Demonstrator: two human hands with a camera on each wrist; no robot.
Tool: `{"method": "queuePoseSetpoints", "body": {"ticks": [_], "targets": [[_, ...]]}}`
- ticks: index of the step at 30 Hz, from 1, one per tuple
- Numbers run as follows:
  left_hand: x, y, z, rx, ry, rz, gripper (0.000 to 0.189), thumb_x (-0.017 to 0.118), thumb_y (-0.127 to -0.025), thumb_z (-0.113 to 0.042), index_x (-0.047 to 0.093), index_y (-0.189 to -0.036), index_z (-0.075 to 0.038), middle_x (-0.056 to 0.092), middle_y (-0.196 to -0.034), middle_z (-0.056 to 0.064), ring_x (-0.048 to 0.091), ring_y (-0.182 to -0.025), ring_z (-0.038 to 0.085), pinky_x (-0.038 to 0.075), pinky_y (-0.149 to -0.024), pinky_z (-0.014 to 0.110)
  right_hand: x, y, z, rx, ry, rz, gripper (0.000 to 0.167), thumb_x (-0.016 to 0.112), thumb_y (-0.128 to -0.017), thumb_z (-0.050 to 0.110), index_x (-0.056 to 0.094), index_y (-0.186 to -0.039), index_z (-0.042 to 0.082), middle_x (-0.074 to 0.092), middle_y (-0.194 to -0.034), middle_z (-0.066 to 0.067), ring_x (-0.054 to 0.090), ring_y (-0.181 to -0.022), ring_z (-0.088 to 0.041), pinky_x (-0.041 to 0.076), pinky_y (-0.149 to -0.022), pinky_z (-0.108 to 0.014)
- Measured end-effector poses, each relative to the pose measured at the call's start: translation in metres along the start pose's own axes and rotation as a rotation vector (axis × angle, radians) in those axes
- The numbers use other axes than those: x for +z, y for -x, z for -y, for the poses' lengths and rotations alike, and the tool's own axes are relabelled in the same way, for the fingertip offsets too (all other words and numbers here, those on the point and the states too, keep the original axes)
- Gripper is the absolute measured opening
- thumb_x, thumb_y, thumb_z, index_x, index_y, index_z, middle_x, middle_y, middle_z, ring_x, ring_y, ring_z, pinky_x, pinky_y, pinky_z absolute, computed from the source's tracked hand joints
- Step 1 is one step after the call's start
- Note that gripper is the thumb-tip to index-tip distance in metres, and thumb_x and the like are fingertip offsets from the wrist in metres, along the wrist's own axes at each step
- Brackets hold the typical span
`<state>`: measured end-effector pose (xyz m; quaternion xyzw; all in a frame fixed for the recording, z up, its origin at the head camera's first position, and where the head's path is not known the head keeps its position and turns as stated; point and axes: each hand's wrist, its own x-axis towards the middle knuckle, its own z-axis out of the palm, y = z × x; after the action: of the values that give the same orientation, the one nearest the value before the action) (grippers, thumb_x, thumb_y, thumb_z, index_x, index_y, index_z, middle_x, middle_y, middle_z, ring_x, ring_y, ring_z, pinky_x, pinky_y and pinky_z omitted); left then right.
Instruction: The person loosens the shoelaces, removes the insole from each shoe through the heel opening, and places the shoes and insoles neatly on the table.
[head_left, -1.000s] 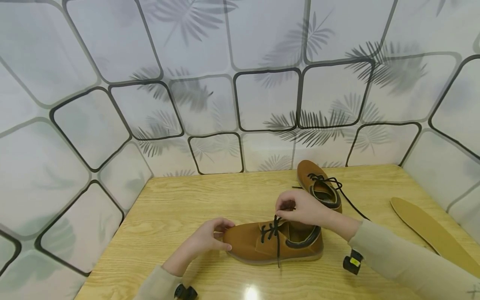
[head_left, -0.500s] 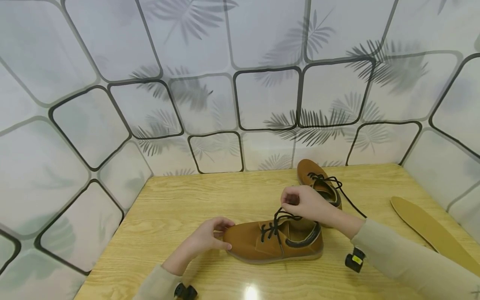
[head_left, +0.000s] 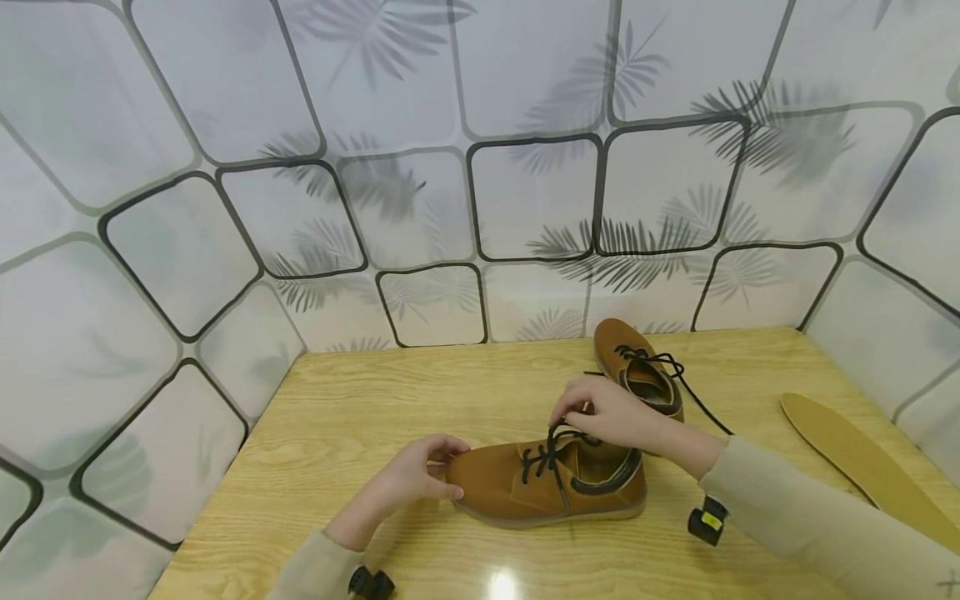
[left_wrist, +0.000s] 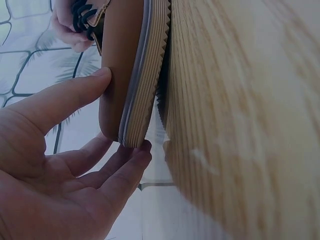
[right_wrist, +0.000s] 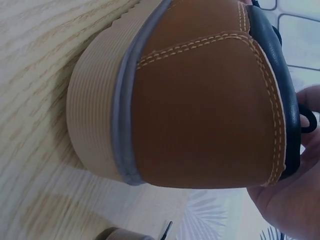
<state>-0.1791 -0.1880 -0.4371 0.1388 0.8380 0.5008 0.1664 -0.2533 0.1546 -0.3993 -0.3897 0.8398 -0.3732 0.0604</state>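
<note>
A brown leather shoe (head_left: 487,479) lies sole down on the table, its toe to the left. My left hand (head_left: 408,475) holds the toe, the thumb on the near side of the upper and the fingers round the far side; the left wrist view shows the toe (left_wrist: 117,90) between them. Above the tongue my right hand (head_left: 611,414) pinches the black shoelace (head_left: 552,442), which is threaded through the eyelets. Part of the lace drapes over the near side. In the right wrist view the shoe's heel (right_wrist: 205,115) hides most of the right fingers.
A second brown shoe (head_left: 621,340) with loose black laces stands behind, partly covered by the right hand. To the right lies a tan insole (head_left: 855,454). The wood table (head_left: 360,392) meets a patterned backdrop (head_left: 540,200) at the back and sides.
The right hand lifted the lace up and to the right, then came back down and left. The lace end hanging over the near side has shortened. The left hand and shoe stay put.
</note>
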Motion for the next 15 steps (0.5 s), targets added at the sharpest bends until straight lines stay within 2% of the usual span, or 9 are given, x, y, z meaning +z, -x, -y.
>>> {"method": "queuePoseSetpoints", "body": {"ticks": [6, 12, 15], "targets": [[-0.0002, 0.0001, 0.0006, 0.007, -0.004, -0.003, 0.055, 0.085, -0.086, 0.003, 0.061, -0.136, 0.005, 0.065, -0.136, 0.020, 0.062, -0.125, 0.035, 0.057, -0.110, 0.047, 0.0011, -0.0014, 0.0025, -0.014, 0.023, -0.005, 0.010, 0.074, -0.102, 0.023, 0.082, -0.095, 0.021, 0.071, -0.093, 0.005, 0.057, -0.080, -0.003, 0.053, -0.068, -0.024], [-0.0003, 0.0004, 0.0009, 0.017, -0.005, -0.004, 0.055, 0.085, -0.086, 0.003, 0.061, -0.136, 0.005, 0.065, -0.135, 0.020, 0.062, -0.125, 0.035, 0.057, -0.110, 0.048, 0.0049, -0.0024, 0.0049, -0.045, -0.021, -0.003, 0.006, 0.079, -0.098, 0.021, 0.082, -0.093, 0.020, 0.072, -0.090, 0.003, 0.058, -0.078, -0.003, 0.054, -0.069, -0.023], [-0.0005, -0.0001, 0.0012, 0.018, -0.004, 0.001, 0.055, 0.085, -0.086, 0.003, 0.061, -0.136, 0.005, 0.065, -0.135, 0.020, 0.062, -0.125, 0.035, 0.058, -0.110, 0.047, 0.0066, -0.0022, 0.0062, -0.028, -0.030, -0.011, 0.005, 0.081, -0.097, 0.021, 0.082, -0.092, 0.020, 0.072, -0.089, 0.003, 0.059, -0.077, -0.003, 0.053, -0.068, -0.023]]}}
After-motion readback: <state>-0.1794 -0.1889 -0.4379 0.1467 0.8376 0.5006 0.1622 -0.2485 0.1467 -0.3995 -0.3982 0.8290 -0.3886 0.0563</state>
